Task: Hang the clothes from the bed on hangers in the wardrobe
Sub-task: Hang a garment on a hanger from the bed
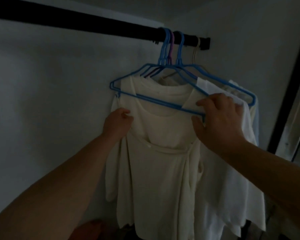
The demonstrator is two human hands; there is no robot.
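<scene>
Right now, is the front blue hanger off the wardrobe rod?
No, the blue hanger hooks over the black rod while the right hand grips its end.

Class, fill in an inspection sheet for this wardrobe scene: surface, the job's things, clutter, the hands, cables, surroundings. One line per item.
Surface: no table; a dark rail spans the wardrobe top.
Job's things: a cream top hangs crookedly on a blue hanger; more blue hangers, a purple hanger and a pale one are bunched at the rail's right end, with a white garment behind.
Clutter: dark shapes at the bottom, too dim to tell.
Hands: left hand pinches the top's shoulder; right hand has a grip on the hanger's right end.
Cables: nothing seen.
Surroundings: pale back wall; dark frame at right.
</scene>
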